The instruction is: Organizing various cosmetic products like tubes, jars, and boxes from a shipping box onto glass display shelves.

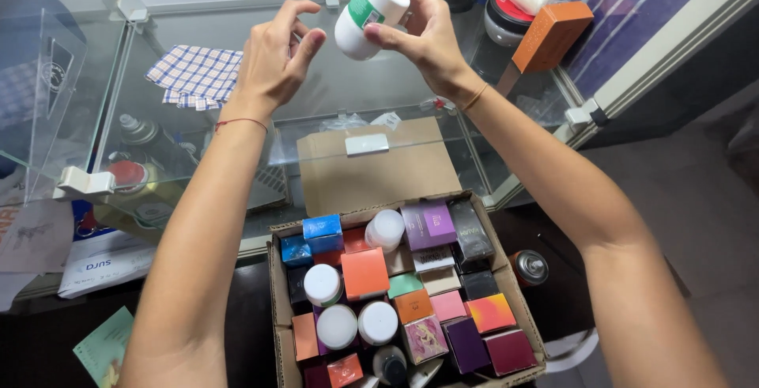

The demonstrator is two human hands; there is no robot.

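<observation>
My right hand (pixel 423 36) holds a white bottle (pixel 368 15) with a green band, tilted, up over a glass display case (pixel 237 79). Just left of the bottle is my left hand (pixel 277 60), fingers curled and apart, holding nothing and not touching the bottle. A thin red string circles my left wrist. Below both arms stands an open cardboard box (pixel 278 293) packed with several small coloured boxes and white round lids.
A checked cloth (pixel 196 75) lies on the glass top at the left. An orange box (pixel 551 34), a dark jar and a wrapped white item sit at the far right. Spray cans stand inside the case; another can (pixel 530 267) is right of the box.
</observation>
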